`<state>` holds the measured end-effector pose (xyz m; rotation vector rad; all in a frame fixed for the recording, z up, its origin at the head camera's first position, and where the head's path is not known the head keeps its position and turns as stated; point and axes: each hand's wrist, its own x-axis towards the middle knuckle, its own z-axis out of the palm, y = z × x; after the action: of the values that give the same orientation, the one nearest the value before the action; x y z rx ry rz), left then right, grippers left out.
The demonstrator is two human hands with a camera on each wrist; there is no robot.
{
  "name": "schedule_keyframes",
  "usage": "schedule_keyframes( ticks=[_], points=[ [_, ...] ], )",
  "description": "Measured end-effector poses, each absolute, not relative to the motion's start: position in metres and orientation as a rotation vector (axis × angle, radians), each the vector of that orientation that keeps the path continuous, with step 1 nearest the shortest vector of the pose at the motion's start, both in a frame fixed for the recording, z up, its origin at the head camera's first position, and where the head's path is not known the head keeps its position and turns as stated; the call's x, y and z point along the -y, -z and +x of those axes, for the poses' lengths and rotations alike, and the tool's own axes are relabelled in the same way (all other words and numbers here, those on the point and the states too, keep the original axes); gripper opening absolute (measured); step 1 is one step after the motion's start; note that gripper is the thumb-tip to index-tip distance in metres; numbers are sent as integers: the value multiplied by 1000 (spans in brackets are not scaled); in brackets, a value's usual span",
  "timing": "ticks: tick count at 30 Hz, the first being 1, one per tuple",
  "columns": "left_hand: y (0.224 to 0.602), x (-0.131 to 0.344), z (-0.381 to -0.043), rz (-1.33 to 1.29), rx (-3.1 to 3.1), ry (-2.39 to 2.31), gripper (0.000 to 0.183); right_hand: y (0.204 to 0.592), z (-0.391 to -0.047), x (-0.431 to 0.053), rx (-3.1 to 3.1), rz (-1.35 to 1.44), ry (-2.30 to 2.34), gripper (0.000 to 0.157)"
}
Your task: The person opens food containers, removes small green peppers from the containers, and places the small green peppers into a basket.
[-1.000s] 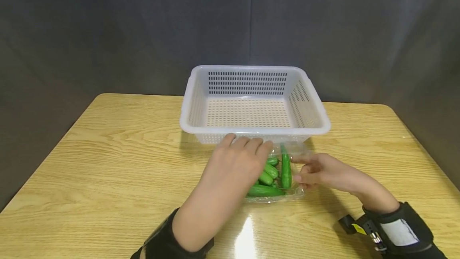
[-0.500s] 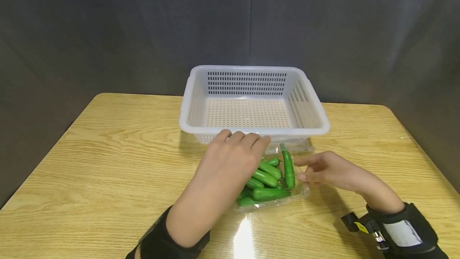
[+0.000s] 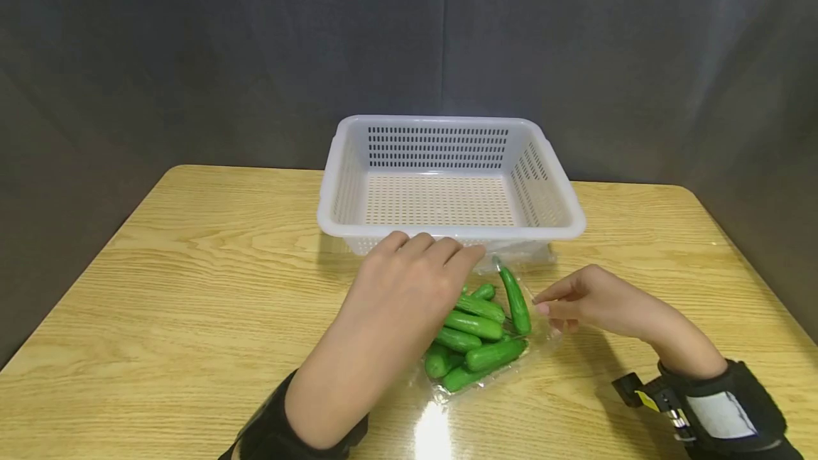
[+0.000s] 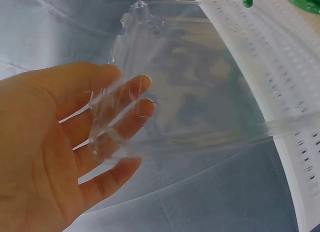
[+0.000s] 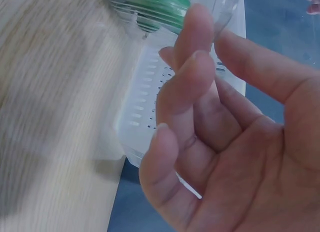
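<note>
Small green cucumbers point(image 3: 476, 325) lie heaped in a clear plastic clamshell tray point(image 3: 543, 346) in front of the basket in the head view. The left hand point(image 3: 409, 282) reaches over the tray's left part and hides some of it. In the left wrist view its thumb and fingers grip the edge of the clear lid point(image 4: 200, 81), which is raised. At the tray's right side, the right hand point(image 3: 594, 300) pinches the plastic edge between thumb and forefinger. Its other fingers are curled loosely in the right wrist view.
A white perforated plastic basket point(image 3: 441, 231) stands directly behind the tray with nothing inside. Both are on a wood-grain table point(image 3: 192, 304). A dark grey curtain point(image 3: 255, 55) hangs behind the table.
The tray has turned counterclockwise, its front left corner coming nearer the person, and more cucumbers show. The left hand has shifted slightly left, the right hand slightly right.
</note>
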<state>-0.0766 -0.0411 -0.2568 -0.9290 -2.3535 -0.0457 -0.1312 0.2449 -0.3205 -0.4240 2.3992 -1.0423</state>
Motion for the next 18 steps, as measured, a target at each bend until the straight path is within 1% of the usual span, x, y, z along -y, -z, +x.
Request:
schedule_keyframes(
  ticks=[3,13,18],
  points=[
    [256,41,-75,-925,2351,69,31,320,-131,-245,-2415,-416,1027,30],
    [255,42,-71,-879,2342,160,19,318,-125,-242,-2510,-461,936,26],
    [251,44,-68,-846,2383,177,18,317,-123,-239,-2559,-465,920,26]
  ],
)
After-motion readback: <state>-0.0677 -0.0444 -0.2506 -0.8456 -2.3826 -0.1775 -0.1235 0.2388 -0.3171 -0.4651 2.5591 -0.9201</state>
